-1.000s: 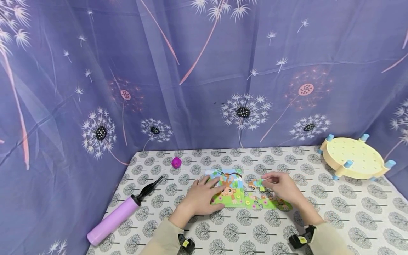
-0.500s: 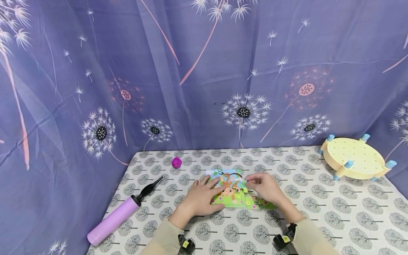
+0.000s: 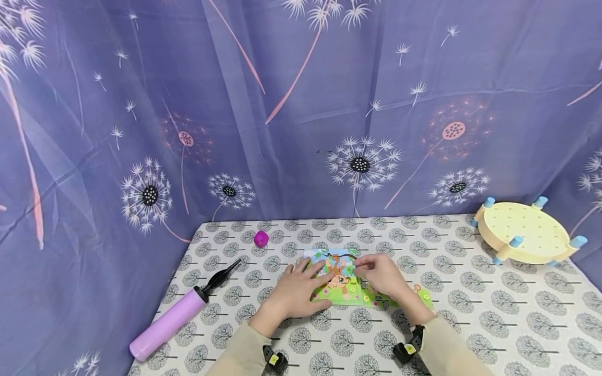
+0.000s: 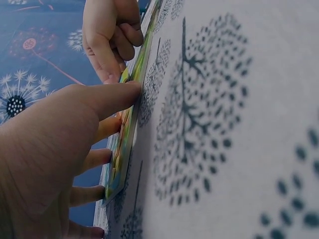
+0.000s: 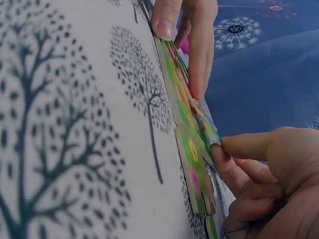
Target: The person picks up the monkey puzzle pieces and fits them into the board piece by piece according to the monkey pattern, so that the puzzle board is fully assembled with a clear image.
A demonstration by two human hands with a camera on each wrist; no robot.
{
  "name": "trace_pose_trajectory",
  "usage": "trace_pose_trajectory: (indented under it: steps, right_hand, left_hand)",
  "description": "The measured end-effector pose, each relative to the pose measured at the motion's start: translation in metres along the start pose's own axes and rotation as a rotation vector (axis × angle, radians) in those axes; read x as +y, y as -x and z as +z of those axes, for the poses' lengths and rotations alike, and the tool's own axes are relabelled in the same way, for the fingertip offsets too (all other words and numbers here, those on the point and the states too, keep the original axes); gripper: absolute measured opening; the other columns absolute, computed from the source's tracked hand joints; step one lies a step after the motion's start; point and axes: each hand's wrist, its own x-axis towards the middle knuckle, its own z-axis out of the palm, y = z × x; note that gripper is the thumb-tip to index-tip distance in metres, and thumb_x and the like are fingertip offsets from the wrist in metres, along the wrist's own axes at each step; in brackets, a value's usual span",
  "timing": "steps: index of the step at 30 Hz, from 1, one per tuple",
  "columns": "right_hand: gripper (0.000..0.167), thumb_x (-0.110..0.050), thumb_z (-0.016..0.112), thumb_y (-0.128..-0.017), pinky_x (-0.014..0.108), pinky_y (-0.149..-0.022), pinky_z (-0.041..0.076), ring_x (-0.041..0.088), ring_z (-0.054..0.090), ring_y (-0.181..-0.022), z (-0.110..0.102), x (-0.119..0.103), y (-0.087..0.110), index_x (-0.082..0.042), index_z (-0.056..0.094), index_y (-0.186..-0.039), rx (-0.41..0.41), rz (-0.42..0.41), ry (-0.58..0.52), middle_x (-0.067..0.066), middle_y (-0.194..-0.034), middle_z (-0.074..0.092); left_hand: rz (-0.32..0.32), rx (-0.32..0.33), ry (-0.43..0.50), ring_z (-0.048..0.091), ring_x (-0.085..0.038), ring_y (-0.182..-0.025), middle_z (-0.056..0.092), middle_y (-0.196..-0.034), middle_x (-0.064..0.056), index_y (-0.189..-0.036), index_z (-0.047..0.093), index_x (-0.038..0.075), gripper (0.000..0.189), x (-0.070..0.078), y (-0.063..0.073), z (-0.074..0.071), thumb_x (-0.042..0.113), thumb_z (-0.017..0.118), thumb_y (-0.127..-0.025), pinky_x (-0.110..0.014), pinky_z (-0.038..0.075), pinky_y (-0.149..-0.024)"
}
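A jigsaw puzzle point(image 3: 350, 300) with a monkey picture lies flat on the tree-print cloth. My left hand point(image 3: 298, 291) rests on its left side with fingers spread; in the left wrist view the thumb point(image 4: 117, 97) reaches over the near edge. My right hand point(image 3: 383, 275) is at the puzzle's right side. Between its thumb and forefinger it pinches a puzzle piece point(image 5: 213, 134), tilted close over the puzzle's surface. More puzzle pieces point(image 3: 425, 297) with green grass and flowers lie to the right, partly hidden beneath the right hand and wrist.
A lilac hand pump point(image 3: 169, 324) with a black nozzle lies at the left. A small magenta object point(image 3: 261, 239) sits towards the back. At the back right stands a pale yellow oval stool-like thing point(image 3: 522, 232) with blue-tipped legs. A purple dandelion curtain point(image 3: 291, 156) hangs behind the table.
My right hand has moved left from the loose pieces to the puzzle's right side, carrying the pinched puzzle piece. The left hand has stayed in place on the puzzle.
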Motion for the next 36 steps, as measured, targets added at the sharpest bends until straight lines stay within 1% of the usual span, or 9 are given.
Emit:
trace_pose_trajectory:
  steps: [5,10,14,17,21,25,30,34,36]
  right_hand:
    - [0.021,-0.006,0.077,-0.090,0.019,-0.038,0.037,0.008,0.043,-0.042,0.003,-0.005,-0.001,-0.001,0.075,-0.111,0.009,0.047,-0.005,0.005,-0.088,0.074]
    - [0.023,-0.007,0.078,-0.089,0.019,-0.038,0.038,0.008,0.045,-0.043,0.003,-0.007,-0.002,-0.002,0.076,-0.111,0.012,0.039,0.046,0.005,-0.087,0.073]
    - [0.022,-0.009,0.079,-0.089,0.023,-0.040,0.042,0.011,0.050,-0.044,0.002,-0.007,-0.002,-0.003,0.076,-0.110,0.024,0.026,0.108,0.002,-0.087,0.073]
    - [0.021,-0.009,0.078,-0.089,0.026,-0.041,0.044,0.012,0.052,-0.044,0.000,-0.006,-0.002,-0.003,0.077,-0.110,0.030,0.010,0.133,0.002,-0.087,0.073]
    - [0.020,-0.008,0.076,-0.090,0.026,-0.041,0.045,0.012,0.051,-0.045,-0.001,-0.004,-0.002,-0.003,0.077,-0.110,0.022,0.003,0.131,0.002,-0.088,0.072]
    - [0.019,-0.008,0.076,-0.091,0.025,-0.041,0.044,0.012,0.050,-0.046,-0.003,-0.004,-0.002,-0.003,0.077,-0.109,0.009,0.005,0.120,0.002,-0.088,0.071]
    - [0.019,-0.008,0.076,-0.091,0.026,-0.041,0.046,0.013,0.052,-0.047,-0.004,-0.001,-0.002,-0.003,0.076,-0.109,-0.009,-0.027,0.102,0.002,-0.088,0.071]
    - [0.020,-0.008,0.077,-0.091,0.028,-0.052,0.053,0.014,0.060,-0.060,-0.009,0.007,-0.002,-0.003,0.077,-0.110,-0.028,-0.096,0.137,0.001,-0.089,0.071]
    - [0.019,-0.011,0.077,-0.092,0.029,-0.063,0.055,0.013,0.064,-0.071,-0.014,0.011,-0.001,-0.005,0.077,-0.110,-0.036,-0.137,0.176,-0.001,-0.090,0.072]
  left_hand:
    - [-0.001,-0.003,-0.002,0.024,-0.040,-0.154,0.023,-0.171,0.000,-0.162,0.036,0.038,0.073,0.000,0.001,0.000,0.073,0.045,-0.098,-0.072,0.030,-0.114]
    - [0.000,-0.004,-0.001,0.024,-0.040,-0.154,0.023,-0.171,0.000,-0.162,0.036,0.039,0.072,0.000,0.001,0.001,0.073,0.044,-0.099,-0.072,0.030,-0.114]
    - [-0.002,-0.007,0.000,0.024,-0.040,-0.154,0.024,-0.171,0.000,-0.161,0.037,0.039,0.072,0.000,0.000,0.000,0.073,0.045,-0.098,-0.073,0.030,-0.114]
    - [-0.007,-0.007,0.004,0.025,-0.040,-0.153,0.025,-0.171,0.001,-0.161,0.038,0.038,0.071,0.001,0.000,-0.002,0.072,0.046,-0.098,-0.073,0.030,-0.113]
    - [-0.015,-0.003,0.000,0.027,-0.042,-0.152,0.027,-0.170,0.000,-0.160,0.040,0.039,0.071,0.004,-0.001,-0.003,0.072,0.046,-0.098,-0.073,0.032,-0.112]
    - [-0.021,0.005,-0.020,0.030,-0.046,-0.150,0.030,-0.169,-0.003,-0.159,0.042,0.041,0.071,0.008,-0.003,-0.003,0.074,0.047,-0.097,-0.073,0.035,-0.110]
    - [-0.022,0.025,-0.056,0.035,-0.052,-0.145,0.034,-0.166,-0.008,-0.159,0.041,0.040,0.074,0.016,-0.006,-0.004,0.076,0.049,-0.095,-0.074,0.038,-0.107]
    - [-0.038,0.020,-0.089,0.038,-0.054,-0.142,0.037,-0.162,-0.011,-0.160,0.039,0.042,0.078,0.022,-0.010,-0.005,0.079,0.049,-0.093,-0.073,0.040,-0.106]
    - [-0.052,0.011,-0.102,0.038,-0.055,-0.142,0.037,-0.162,-0.011,-0.160,0.038,0.044,0.079,0.024,-0.011,-0.005,0.081,0.048,-0.092,-0.073,0.040,-0.106]
